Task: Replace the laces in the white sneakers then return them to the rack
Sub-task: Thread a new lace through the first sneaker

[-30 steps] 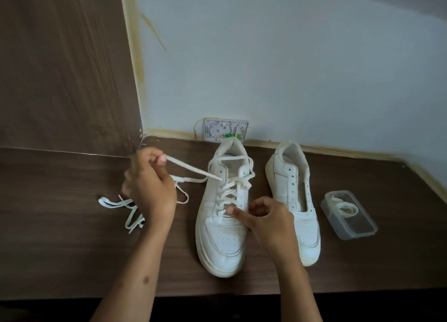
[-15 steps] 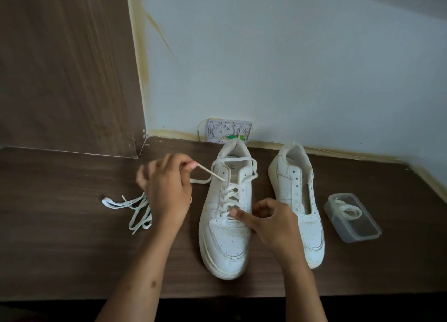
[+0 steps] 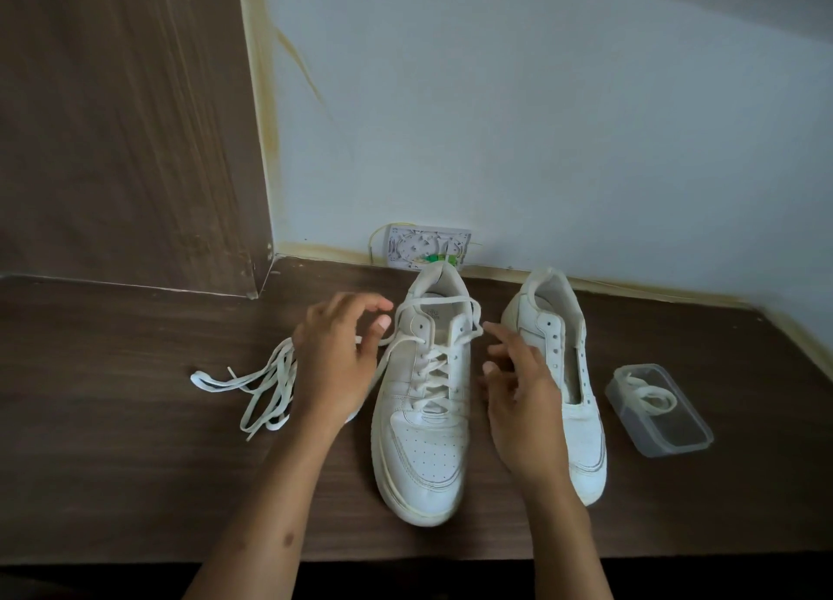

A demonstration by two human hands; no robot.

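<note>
While both forearms reach in from the near edge of the dark wooden surface (image 3: 135, 464), two white sneakers stand side by side with toes toward the person and heels toward the far wall. The left sneaker (image 3: 421, 428) is partly laced, its lace (image 3: 432, 365) crossing between the eyelets and looping over the tongue at the far end. The left hand (image 3: 336, 360) hovers just left of this shoe with fingers loosely spread and gripping nothing; a strand of the lace runs right beside the thumb, though I cannot tell whether it touches. The right hand (image 3: 523, 392) sits between the two shoes, fingers relaxed and slightly bent, the fingertips close to the lace loop but not holding it. The right sneaker (image 3: 559, 374) has bare eyelets. Left of the left hand lies a loose tangle of laces (image 3: 257, 387). Right of the shoes, a clear plastic container (image 3: 667, 423) holds a coiled lace (image 3: 649, 394). Against the far wall stands a small white box (image 3: 423, 245).
</note>
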